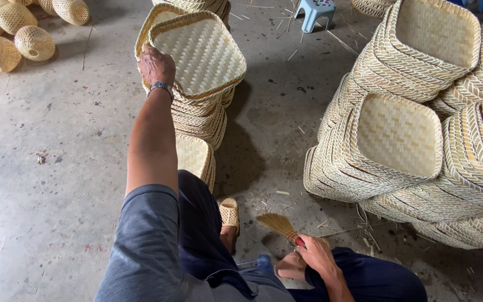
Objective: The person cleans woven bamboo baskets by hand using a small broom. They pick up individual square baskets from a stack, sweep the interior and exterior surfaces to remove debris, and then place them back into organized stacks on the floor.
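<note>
- Left fingers [151, 60] are clamped on the top woven tray [199, 53]'s rim, stack [199, 114] well built.
- Right hand [315, 253] is closed round a small brush [279, 225]; heaped trays [415, 140] remain alongside.

Pretty even daylight in here, soft shadows pooling right of the tray stack [199, 84] on the concrete floor [46, 168], everything sharp, slight wide-angle bending at edges.

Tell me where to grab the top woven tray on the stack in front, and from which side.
Take the top woven tray by its raised rim at the near-left corner, coming from the left, where the left hand already rests. The tray sits tilted on the stack, so that edge stands free for a grip; its flat woven middle offers no hold.
</note>
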